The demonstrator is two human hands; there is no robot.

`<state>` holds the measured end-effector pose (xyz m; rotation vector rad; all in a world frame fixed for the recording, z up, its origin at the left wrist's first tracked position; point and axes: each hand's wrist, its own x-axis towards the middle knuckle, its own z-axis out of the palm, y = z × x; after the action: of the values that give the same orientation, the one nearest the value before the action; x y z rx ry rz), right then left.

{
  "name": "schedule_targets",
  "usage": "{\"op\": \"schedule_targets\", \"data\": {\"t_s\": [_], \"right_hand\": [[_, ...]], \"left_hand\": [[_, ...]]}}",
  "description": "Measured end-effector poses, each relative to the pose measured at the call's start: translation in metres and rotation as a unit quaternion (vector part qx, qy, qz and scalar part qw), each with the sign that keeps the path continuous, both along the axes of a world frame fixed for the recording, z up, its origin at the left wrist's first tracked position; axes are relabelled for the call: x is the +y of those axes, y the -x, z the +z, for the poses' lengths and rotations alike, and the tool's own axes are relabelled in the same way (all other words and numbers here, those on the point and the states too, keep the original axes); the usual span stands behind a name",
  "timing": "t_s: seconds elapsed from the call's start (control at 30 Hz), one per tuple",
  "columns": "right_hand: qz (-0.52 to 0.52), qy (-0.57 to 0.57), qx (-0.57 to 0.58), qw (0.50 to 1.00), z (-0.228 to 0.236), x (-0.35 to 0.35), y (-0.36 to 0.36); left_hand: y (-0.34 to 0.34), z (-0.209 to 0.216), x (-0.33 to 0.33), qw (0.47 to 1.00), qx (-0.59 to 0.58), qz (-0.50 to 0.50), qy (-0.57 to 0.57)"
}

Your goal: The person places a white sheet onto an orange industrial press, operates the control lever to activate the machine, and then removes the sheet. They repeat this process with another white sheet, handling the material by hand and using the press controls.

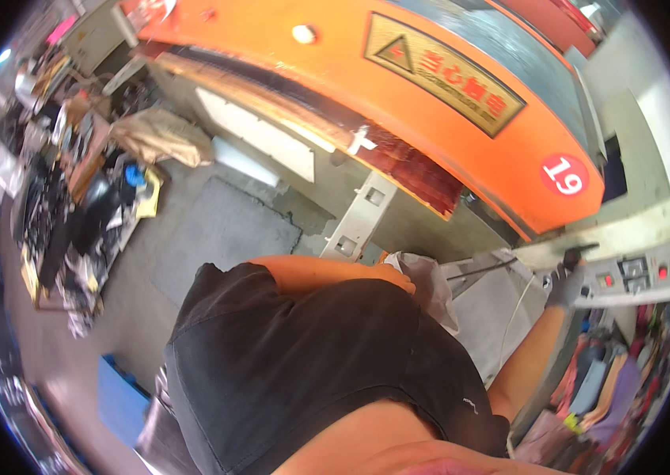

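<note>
My left forearm lies across the front of my black shirt (311,356). At its end my left hand (392,277) is bare and lies beside a crumpled translucent plastic sheet or bag (427,286). Its fingers are mostly hidden, so whether it grips the plastic does not show. My right arm reaches out to the right. There my right hand (563,286), in a grey glove with dark fingertips, is at the left end of a pale control panel (602,298) with red buttons. A dark shape at its fingertips blurs into the glove.
A large orange machine cover (271,36) with a yellow warning plate (446,73) spans the far side. A grey mat (224,229) lies on the floor. Piled scraps (85,214) and a blue bin (123,400) are at left; coloured pieces (608,388) lie at lower right.
</note>
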<state>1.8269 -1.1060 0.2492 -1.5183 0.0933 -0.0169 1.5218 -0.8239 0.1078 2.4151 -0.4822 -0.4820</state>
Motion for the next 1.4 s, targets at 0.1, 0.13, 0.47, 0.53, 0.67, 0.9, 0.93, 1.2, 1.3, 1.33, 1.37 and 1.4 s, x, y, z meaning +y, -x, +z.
{"op": "schedule_targets", "data": {"t_s": [0.1, 0.13, 0.47, 0.53, 0.67, 0.9, 0.93, 1.2, 1.3, 1.33, 1.37, 1.4], "right_hand": [[0.000, -0.100, 0.062, 0.993, -0.003, -0.001, -0.018], [0.022, -0.091, 0.058, 0.994, -0.004, 0.001, -0.022], [-0.077, 0.431, -0.242, 0.866, 0.009, 0.029, 0.006], [-0.069, 0.465, -0.261, 0.843, 0.010, 0.029, 0.011], [-0.098, 0.551, -0.375, 0.739, 0.008, 0.027, 0.015], [-0.011, 0.602, -0.520, 0.606, 0.010, 0.021, 0.022], [0.017, 0.606, -0.517, 0.605, 0.008, 0.020, 0.025], [-0.041, 0.500, -0.552, 0.666, 0.007, 0.008, 0.045], [-0.116, 0.469, -0.483, 0.731, 0.013, 0.008, 0.050], [-0.126, 0.463, -0.471, 0.740, 0.014, 0.008, 0.050], [-0.130, 0.461, -0.464, 0.745, 0.014, 0.009, 0.051], [-0.131, 0.458, -0.430, 0.767, 0.013, 0.010, 0.052]], "left_hand": [[0.013, -0.014, 0.012, 0.998, -0.043, 0.037, 0.030], [0.017, -0.017, 0.015, 0.997, -0.037, 0.052, 0.033], [0.035, -0.023, 0.022, 0.993, -0.046, 0.101, 0.040], [0.035, -0.019, 0.022, 0.994, -0.038, 0.098, 0.036], [0.039, -0.007, 0.024, 0.993, -0.037, 0.095, 0.057], [0.040, 0.010, 0.026, 0.996, 0.007, 0.085, 0.012], [0.041, 0.011, 0.028, 0.997, 0.016, 0.078, 0.009], [0.030, 0.025, 0.021, 0.997, -0.014, 0.039, 0.058], [0.025, 0.030, 0.018, 0.997, -0.006, 0.040, 0.063], [0.023, 0.030, 0.017, 0.998, -0.005, 0.033, 0.057], [0.021, 0.029, 0.016, 0.998, -0.004, 0.027, 0.053], [0.019, 0.027, 0.015, 0.999, -0.006, 0.022, 0.046]]}}
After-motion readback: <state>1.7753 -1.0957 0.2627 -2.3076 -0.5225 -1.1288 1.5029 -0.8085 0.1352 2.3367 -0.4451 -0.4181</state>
